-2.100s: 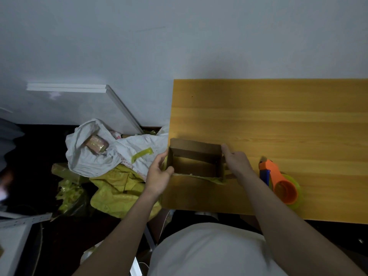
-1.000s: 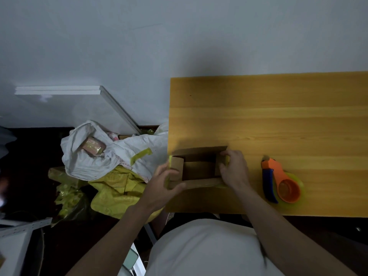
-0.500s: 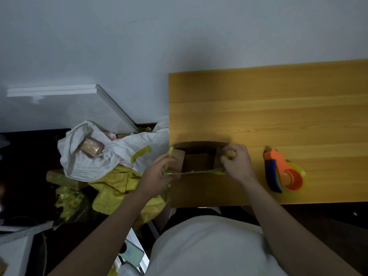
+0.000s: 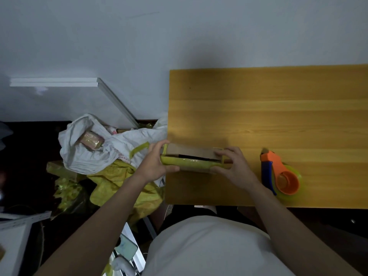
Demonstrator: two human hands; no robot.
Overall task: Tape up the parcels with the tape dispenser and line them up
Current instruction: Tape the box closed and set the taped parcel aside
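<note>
Here the cardboard box (image 4: 191, 156) sits on the wooden table (image 4: 278, 116), close to the table's left edge and towards its near side. Its top flaps are almost together, with a thin dark gap between them, and a strip of yellow-green tape (image 4: 189, 163) runs along the box's near top edge and turns up round its left end.

The left hand (image 4: 154, 166) grips the left end of the box, fingers curled over the top corner and thumb under the taped edge. The right hand (image 4: 236, 169) grips the right end of the box, fingers curled over the top and thumb against the near side where the tape ends.

The tape dispenser (image 4: 278, 174), orange with a blue handle and a yellow-green roll, lies on the table to the right of the box, just beyond the right hand and apart from it.

On the floor left of the table, a white bag (image 4: 89, 154) holds a wrapped parcel (image 4: 91, 140), and a crumpled yellow bag (image 4: 123, 182) lies nearer the person than the white one. A phone (image 4: 126, 251) lies below the table's near-left corner.
</note>
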